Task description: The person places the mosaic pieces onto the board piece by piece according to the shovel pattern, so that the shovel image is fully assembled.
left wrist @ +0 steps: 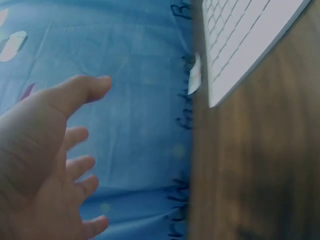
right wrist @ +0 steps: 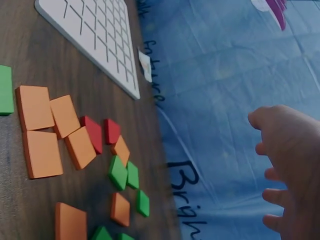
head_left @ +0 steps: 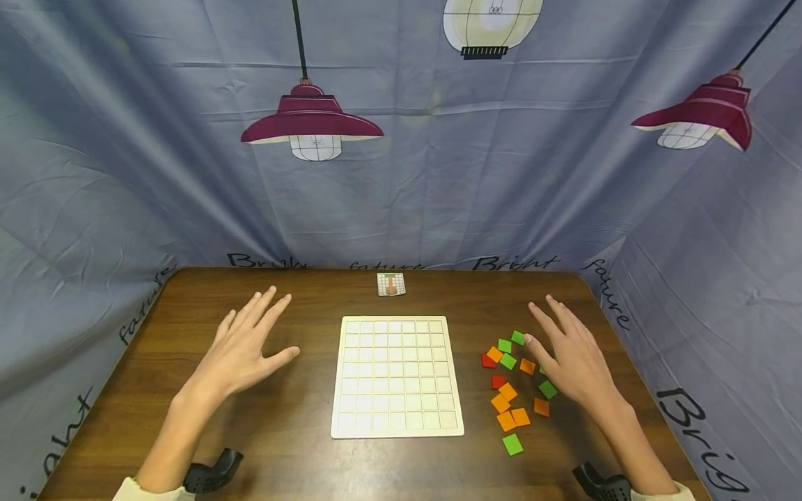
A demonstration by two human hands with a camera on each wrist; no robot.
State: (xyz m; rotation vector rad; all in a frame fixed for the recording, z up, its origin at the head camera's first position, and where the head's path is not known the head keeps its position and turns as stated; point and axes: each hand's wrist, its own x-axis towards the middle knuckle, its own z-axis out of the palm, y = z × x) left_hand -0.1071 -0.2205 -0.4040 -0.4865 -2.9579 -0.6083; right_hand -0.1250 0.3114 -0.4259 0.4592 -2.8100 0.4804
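Observation:
Both hands hover over the table with fingers spread, holding nothing. My left hand [head_left: 241,351] is left of a white grid board [head_left: 397,377], whose squares hold no tiles. In the left wrist view the fingers [left wrist: 82,167] and thumb stand apart from everything. My right hand [head_left: 576,362] hangs above the right edge of a loose group of square tiles, hiding part of a green one. Among them are orange tiles [head_left: 506,421], green tiles [head_left: 512,444] and red tiles [head_left: 498,381]. The right wrist view shows the same tiles lying flat, with the right hand [right wrist: 295,160] well off them.
A small card [head_left: 391,284] with a grid and an orange-red figure lies at the table's back edge, behind the board. The brown wooden table [head_left: 282,445] meets a blue-grey cloth backdrop [head_left: 413,195] with printed lamps and lettering. Each wrist wears a black strap-on device [head_left: 213,472].

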